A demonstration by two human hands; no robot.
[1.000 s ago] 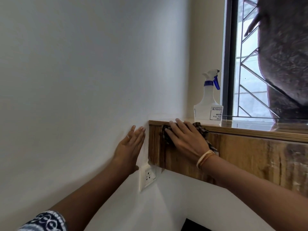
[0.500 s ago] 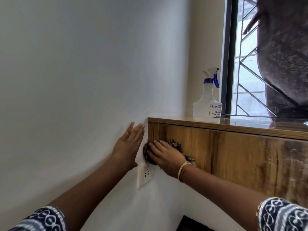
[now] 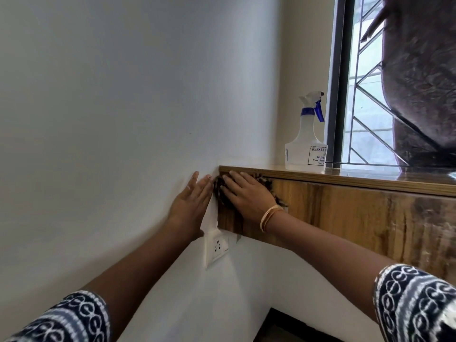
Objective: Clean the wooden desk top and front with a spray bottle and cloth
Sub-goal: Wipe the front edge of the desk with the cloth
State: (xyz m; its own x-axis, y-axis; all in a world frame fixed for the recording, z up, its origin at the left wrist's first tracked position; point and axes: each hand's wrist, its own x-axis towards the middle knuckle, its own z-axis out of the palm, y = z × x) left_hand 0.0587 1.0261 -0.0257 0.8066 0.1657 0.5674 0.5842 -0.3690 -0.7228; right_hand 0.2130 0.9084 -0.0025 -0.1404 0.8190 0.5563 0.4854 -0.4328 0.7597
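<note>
My right hand (image 3: pixel 246 193) presses a dark patterned cloth (image 3: pixel 218 193) flat against the wooden desk front (image 3: pixel 345 218), at its upper left corner just under the top edge. Most of the cloth is hidden under the palm. My left hand (image 3: pixel 191 206) lies flat on the white wall beside the desk's left end, fingers spread, holding nothing. A white spray bottle (image 3: pixel 304 144) with a blue trigger stands upright on the desk top (image 3: pixel 357 175), near the window frame, apart from both hands.
A white wall socket (image 3: pixel 217 246) sits just below my left hand, under the desk's left corner. A window with a metal grille (image 3: pixel 365 119) and a dark curtain (image 3: pixel 424 82) rise behind the desk top. The white wall (image 3: pixel 123 119) fills the left.
My right hand slid the cloth down the desk front to its lower left, then back up to the upper left corner. The left hand stayed on the wall.
</note>
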